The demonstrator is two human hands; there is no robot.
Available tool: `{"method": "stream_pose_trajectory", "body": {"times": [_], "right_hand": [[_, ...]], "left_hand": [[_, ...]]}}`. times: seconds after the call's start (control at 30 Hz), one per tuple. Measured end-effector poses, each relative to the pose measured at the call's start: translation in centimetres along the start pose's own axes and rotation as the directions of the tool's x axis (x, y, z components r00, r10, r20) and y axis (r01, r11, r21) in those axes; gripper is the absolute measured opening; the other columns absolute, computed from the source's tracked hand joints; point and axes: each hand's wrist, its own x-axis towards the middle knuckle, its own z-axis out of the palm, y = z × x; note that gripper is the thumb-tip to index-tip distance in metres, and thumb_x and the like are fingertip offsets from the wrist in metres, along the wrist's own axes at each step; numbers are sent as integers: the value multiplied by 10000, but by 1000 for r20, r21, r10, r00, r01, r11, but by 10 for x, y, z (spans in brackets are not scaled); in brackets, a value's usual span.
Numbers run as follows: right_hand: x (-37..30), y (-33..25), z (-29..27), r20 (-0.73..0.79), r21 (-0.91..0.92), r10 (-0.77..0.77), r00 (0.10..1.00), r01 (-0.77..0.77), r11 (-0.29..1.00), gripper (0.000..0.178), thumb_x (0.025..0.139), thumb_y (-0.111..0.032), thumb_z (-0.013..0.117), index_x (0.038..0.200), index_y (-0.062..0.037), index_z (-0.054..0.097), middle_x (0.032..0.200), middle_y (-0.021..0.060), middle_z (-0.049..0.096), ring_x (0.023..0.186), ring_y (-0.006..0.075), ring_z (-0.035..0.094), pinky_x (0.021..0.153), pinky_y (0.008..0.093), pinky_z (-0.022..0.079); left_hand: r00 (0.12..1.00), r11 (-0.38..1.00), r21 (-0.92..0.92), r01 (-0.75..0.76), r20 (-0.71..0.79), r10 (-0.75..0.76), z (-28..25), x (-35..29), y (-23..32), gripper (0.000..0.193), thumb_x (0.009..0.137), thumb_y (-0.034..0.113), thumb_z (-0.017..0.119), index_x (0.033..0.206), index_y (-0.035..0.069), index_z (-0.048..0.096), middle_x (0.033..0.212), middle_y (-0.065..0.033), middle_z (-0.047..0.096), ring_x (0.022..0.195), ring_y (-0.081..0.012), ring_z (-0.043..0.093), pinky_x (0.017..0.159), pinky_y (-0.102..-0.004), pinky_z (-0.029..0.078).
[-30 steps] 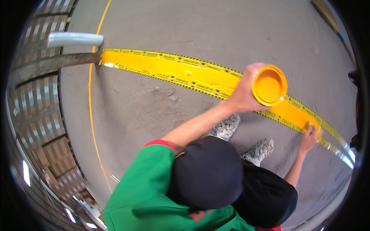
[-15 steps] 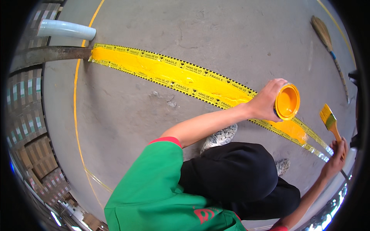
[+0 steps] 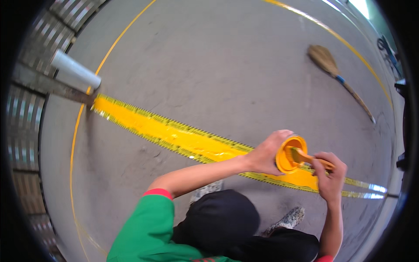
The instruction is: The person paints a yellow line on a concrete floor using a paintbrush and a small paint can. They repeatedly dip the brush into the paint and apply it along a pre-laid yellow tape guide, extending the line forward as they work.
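Note:
My left hand (image 3: pixel 265 153) grips a small round can of yellow paint (image 3: pixel 290 153), tilted with its open mouth toward my right side. My right hand (image 3: pixel 328 177) holds a paintbrush (image 3: pixel 308 158) by its wooden handle, and the bristles are dipped inside the can. Below both hands a wide stripe of wet yellow paint (image 3: pixel 174 136) runs across the grey concrete floor (image 3: pixel 218 70), bordered on each side by masking tape. My green sleeve (image 3: pixel 150 231) and dark trousers fill the lower edge.
A broom (image 3: pixel 336 74) with a long handle lies on the floor at the upper right. A white pipe (image 3: pixel 75 69) and a metal rail stand at the stripe's left end beside corrugated sheeting. Thin yellow lines curve along the floor's edges.
My right hand has brought the brush in from the right and put its bristles into the can. The view has shifted, so the stripe now lies lower and the broom shows fully.

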Motion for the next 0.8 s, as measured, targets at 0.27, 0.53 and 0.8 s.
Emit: {"method": "stream_pose_trajectory", "body": {"times": [0.27,0.53,0.8], "right_hand": [[2,59,-86,28,-40,-362,932,363,931,121,876,-85,735,968,-15,699,821,131,675,663,264,670,607,335,525],[8,113,-170,77,109,-492,867,483,869,161,844,-41,766,991,-1,716,874,119,704,717,224,697,652,282,543],[-22,182,-194,-84,159,-338,937,347,924,146,834,-23,759,969,-19,704,878,113,700,736,230,696,670,302,542]], "left_hand": [[987,994,108,2,159,-19,61,64,30,1076,603,261,955,1465,38,351,1439,-193,431,1353,-369,450,1113,-424,410],[982,960,246,137,94,-165,123,119,75,1069,609,260,960,1455,44,344,1396,-185,458,1306,-355,496,1096,-420,430],[978,960,256,111,145,-152,188,125,59,1110,604,226,971,1480,52,312,1427,-158,446,1318,-311,495,1108,-410,422]]}}
